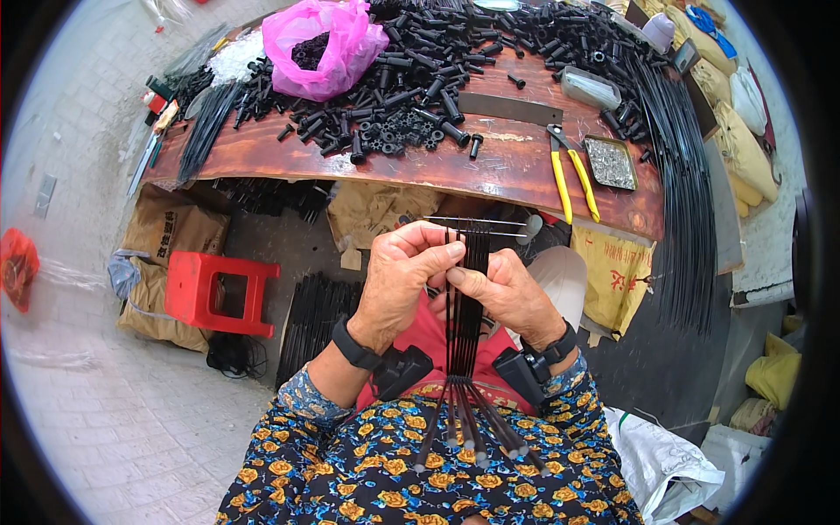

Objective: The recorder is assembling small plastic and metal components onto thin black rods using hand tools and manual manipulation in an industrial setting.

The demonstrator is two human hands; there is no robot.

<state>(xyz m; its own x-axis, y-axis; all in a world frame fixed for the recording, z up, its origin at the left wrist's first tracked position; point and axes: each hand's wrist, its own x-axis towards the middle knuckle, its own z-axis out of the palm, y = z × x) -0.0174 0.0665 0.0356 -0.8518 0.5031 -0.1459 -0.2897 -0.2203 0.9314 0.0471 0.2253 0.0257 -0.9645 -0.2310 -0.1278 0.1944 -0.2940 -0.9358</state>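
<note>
In front of my body I hold a bundle of thin black rods (465, 337) upright between both hands. Its lower ends fan out over my lap and end in thicker pieces with greyish tips. Two thin metal wires (477, 221) cross the bundle's top, sticking out on either side. My left hand (398, 278) pinches a rod at the left edge with thumb and fingers. On the other side, my right hand (516, 296) is closed on the bundle, its thumb pressed against the front. The fingers behind the rods are partly hidden.
On the reddish wooden table (289, 157) lie heaped black plastic parts (429, 70), a pink bag (319, 44), yellow-handled pliers (573, 171), a flat metal strip (510, 108) and a tin of small metal pieces (611, 163). Long black rods (678, 184) hang off its right side. A red stool (219, 293) stands left.
</note>
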